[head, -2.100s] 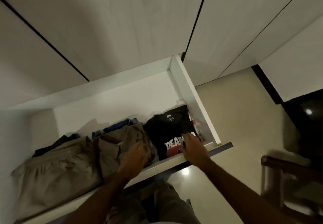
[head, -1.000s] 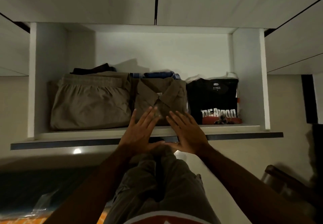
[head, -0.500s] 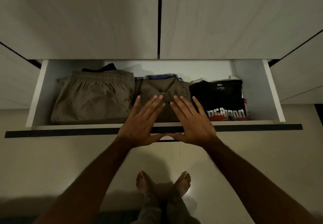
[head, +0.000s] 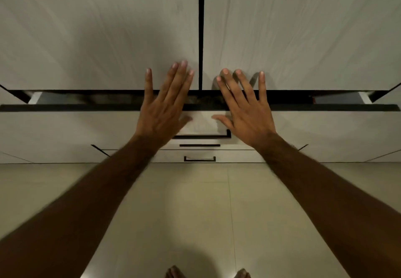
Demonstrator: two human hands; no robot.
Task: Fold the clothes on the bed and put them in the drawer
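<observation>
Drawer (head: 97, 123) at twelve o'clock stands nearly shut, only a dark slit left; I cannot see the clothes inside. I judge it a stiff, sliding front, best pushed flat-palmed near its handle (head: 204, 135). My left hand (head: 161, 112) and right hand (head: 245, 115) lie spread flat, grasping nothing. Cupboard doors (head: 97, 28) above, lower drawer (head: 199, 158) and floor (head: 195, 212) at six; nothing blocks me.

no readable text or labels, dim view
</observation>
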